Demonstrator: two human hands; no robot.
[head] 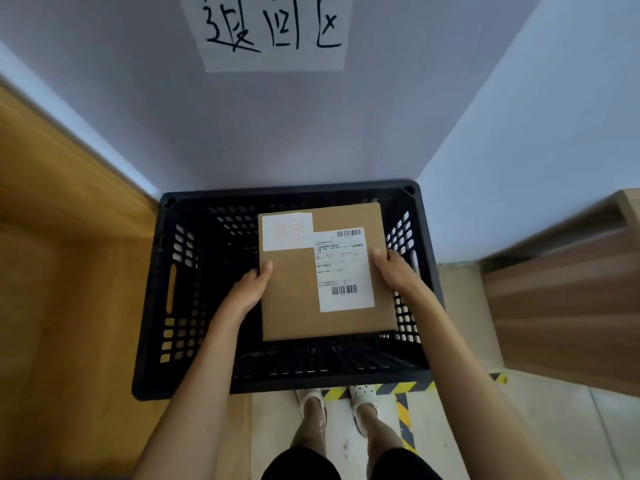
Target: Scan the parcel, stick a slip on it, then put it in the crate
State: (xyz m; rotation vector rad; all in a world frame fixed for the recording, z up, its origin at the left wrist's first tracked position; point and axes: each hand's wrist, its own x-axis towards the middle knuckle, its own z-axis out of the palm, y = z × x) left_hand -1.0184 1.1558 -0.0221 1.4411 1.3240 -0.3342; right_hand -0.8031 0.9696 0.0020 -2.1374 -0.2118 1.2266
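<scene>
Against the pale wall corner we hold the flat brown cardboard parcel [325, 275], slip stuck on, over the black slatted plastic crate [152, 289], left hand [251, 287] and right hand [394, 270] pressing its edges, lowering next.

A: Item held? 
B: Brown parcel [311, 289], flat, label side up, over the black crate [152, 306]; left hand [251, 287] and right hand [394, 271] grip its side edges.

A: Markings? 
B: White slip [286, 232] at top-left corner; shipping label [344, 270] beside it.

A: Surroundings? 
B: Handwritten wall sign [273, 29] above.
</scene>
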